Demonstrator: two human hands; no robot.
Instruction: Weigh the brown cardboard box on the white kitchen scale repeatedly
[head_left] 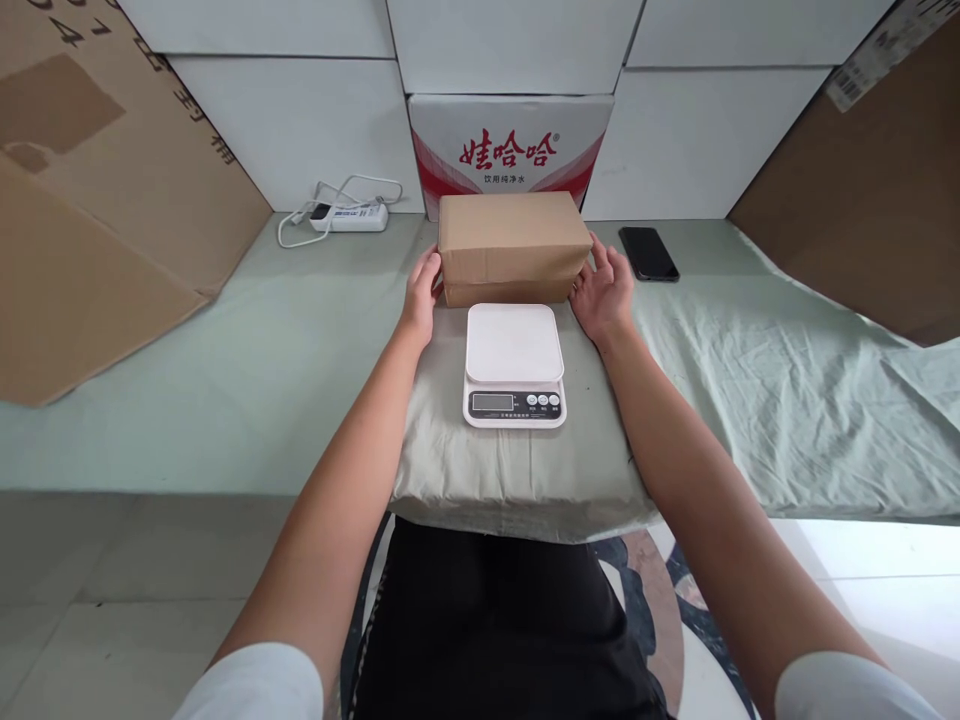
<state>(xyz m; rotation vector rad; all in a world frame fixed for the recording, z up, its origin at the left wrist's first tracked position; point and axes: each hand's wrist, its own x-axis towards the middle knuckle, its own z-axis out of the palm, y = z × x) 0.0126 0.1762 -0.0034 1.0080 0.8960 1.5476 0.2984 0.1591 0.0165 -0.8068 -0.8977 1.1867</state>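
A closed brown cardboard box [514, 245] sits at the back of the cloth-covered table, between my two hands. My left hand [421, 290] is at the box's left end, its fingers curled against the side. At the right end my right hand [604, 290] grips the box, with some fingertips hidden behind the side. Directly in front of the box lies a white kitchen scale [514, 345] with a bare platform. Its small display looks blank, and several round buttons sit to the right of it.
A white and red printed carton [510, 140] stands behind the box. A white power strip [349, 217] with a cable lies at back left, a black phone [649, 254] at right. Large cardboard sheets [112, 230] lean on both sides. The table's front edge [517, 520] is near my body.
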